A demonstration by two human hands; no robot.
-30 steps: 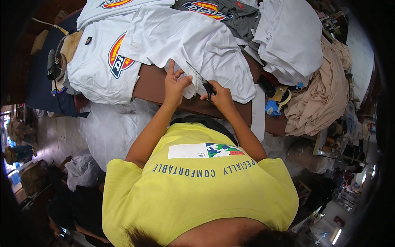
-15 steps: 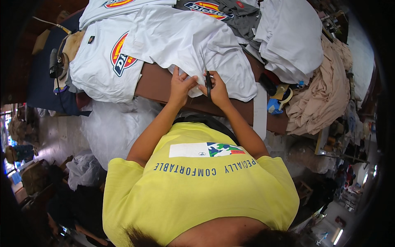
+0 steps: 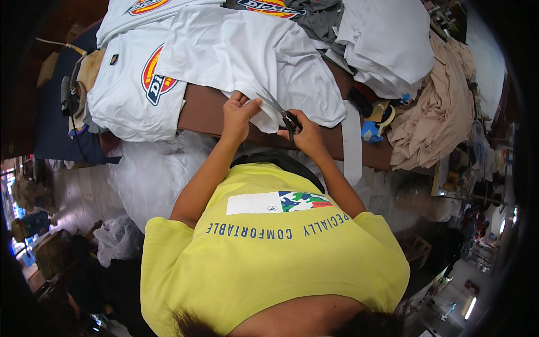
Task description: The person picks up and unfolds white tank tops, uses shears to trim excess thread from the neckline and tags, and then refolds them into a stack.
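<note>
While a brown table (image 3: 196, 115) bears the work, a white shirt (image 3: 236, 50) lies spread over it, its near edge loose at the tabletop's front. Left hand (image 3: 238, 119): thumb and fingers closed, apparently pinching that edge. Right hand (image 3: 309, 136): fingers gripping the handles of black scissors (image 3: 286, 116), blades over the shirt near the left thumb. Step looks like edge snipping; next cut likely calls for taut fabric, fingertips clear. Anything between the blades: too small to tell.

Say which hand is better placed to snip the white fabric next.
Probably the right hand: it holds the black-handled scissors, blades at the white fabric, while the left hand pinches its edge.
</note>
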